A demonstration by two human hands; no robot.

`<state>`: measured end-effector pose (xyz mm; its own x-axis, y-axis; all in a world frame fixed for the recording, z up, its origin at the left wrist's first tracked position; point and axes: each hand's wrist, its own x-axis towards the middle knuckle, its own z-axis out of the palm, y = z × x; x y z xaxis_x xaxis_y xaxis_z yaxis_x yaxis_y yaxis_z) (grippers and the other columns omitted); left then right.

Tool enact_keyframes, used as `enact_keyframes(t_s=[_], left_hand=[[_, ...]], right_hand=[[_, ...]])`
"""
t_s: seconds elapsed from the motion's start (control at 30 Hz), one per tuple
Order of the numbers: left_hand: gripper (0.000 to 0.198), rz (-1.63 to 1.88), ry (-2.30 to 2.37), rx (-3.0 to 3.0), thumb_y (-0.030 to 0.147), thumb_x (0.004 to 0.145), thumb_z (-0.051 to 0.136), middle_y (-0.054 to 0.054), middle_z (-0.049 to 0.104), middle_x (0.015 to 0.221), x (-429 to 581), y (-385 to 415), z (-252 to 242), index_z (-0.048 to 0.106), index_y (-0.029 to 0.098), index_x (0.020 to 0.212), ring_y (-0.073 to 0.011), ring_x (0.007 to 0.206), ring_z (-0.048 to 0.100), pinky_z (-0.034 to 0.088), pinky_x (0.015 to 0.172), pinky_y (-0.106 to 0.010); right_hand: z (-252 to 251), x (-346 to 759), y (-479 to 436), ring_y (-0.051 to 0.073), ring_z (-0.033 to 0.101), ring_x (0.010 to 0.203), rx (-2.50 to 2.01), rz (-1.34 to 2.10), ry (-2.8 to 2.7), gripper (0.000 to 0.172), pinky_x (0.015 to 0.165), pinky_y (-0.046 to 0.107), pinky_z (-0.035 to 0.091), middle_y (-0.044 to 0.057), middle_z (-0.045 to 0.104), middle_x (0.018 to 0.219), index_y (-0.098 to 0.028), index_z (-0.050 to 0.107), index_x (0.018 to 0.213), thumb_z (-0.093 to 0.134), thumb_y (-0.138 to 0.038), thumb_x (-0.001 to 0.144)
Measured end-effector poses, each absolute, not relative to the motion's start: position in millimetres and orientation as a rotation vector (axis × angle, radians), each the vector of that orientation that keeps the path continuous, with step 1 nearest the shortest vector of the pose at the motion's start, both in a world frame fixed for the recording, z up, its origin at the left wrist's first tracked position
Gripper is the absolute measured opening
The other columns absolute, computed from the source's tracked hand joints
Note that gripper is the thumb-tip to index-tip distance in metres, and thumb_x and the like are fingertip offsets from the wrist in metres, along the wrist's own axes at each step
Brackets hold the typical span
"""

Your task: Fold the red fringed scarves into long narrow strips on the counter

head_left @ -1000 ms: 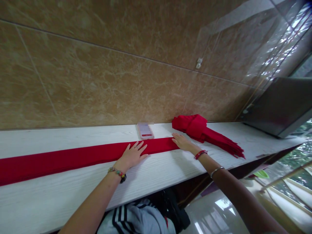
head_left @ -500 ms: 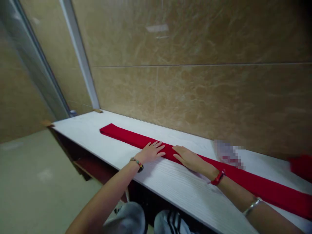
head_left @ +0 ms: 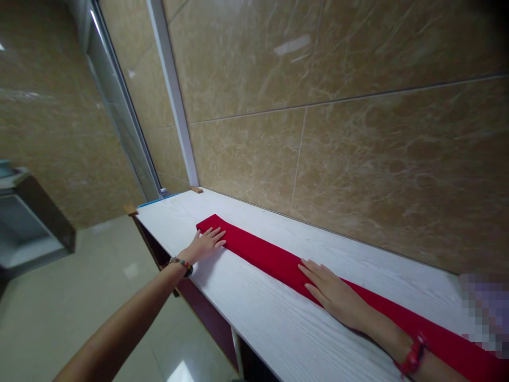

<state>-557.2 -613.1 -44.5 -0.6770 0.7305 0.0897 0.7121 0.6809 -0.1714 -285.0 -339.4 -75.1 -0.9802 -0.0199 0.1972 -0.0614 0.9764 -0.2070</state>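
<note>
A long red strip of folded cloth (head_left: pixel 262 255) lies flat along a white wood-grain tabletop (head_left: pixel 246 300), running from the upper left to the lower right. My left hand (head_left: pixel 204 245) rests near its far left end, palm down with the fingers spread on the cloth. Farther right, my right hand (head_left: pixel 332 293) lies flat across the strip, fingers stretched out and pointing left. Neither hand grips anything. Part of the cloth is hidden under my right hand and forearm.
Behind the table stands a brown marbled tile wall (head_left: pixel 389 175). A blurred-out item (head_left: pixel 487 310) sits at the table's right. Dark shelf space shows beneath the front edge. A cabinet (head_left: pixel 35 228) stands on the tiled floor at the left.
My left hand has slid left along the cloth to its end, so the hands are now farther apart. The view has shifted left. The cloth still lies flat.
</note>
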Motion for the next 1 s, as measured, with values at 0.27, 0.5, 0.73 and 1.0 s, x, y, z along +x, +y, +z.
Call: enact_keyframes(t_s=[0.27, 0.5, 0.73, 1.0], left_hand=[[0.038, 0.315, -2.527, -1.332, 0.021, 0.089, 0.032, -0.006, 0.045, 0.131, -596, -640, -33, 0.045, 0.025, 0.124, -0.0168, 0.118, 0.041, 0.028, 0.097, -0.033], [0.041, 0.337, -2.457, -1.441, 0.013, 0.082, 0.037, -0.007, 0.051, 0.125, -618, -645, -16, 0.051, 0.023, 0.119, -0.0168, 0.11, 0.048, 0.034, 0.092, -0.03], [0.037, 0.235, -2.479, -1.493, 0.017, 0.083, 0.042, -0.006, 0.053, 0.122, -628, -651, -21, 0.052, 0.022, 0.118, -0.0153, 0.108, 0.051, 0.036, 0.092, -0.027], [0.033, 0.248, -2.456, -1.545, 0.02, 0.088, 0.036, -0.004, 0.055, 0.12, -635, -655, -22, 0.053, 0.023, 0.116, -0.0122, 0.107, 0.051, 0.036, 0.091, -0.023]], right_hand=[[-67, -295, -351, 0.023, 0.035, 0.123, 0.103, 0.336, -2.817, 0.047, 0.104, 0.046, 0.026, 0.008, 0.044, 0.131, -0.019, 0.049, 0.123, 0.039, -0.043, 0.084], [-24, -381, -433, 0.021, 0.055, 0.102, 0.213, 0.278, -2.813, 0.029, 0.088, 0.032, 0.044, 0.013, 0.06, 0.11, -0.011, 0.06, 0.105, 0.046, -0.021, 0.082], [-36, -433, -460, 0.021, 0.06, 0.084, 0.151, 0.021, -2.901, 0.019, 0.068, 0.028, 0.047, 0.012, 0.064, 0.091, -0.012, 0.063, 0.088, 0.044, -0.013, 0.082], [-33, -427, -463, 0.023, 0.061, 0.078, 0.16, -0.054, -2.912, 0.024, 0.059, 0.029, 0.047, 0.013, 0.064, 0.086, -0.01, 0.056, 0.097, 0.041, -0.003, 0.08]])
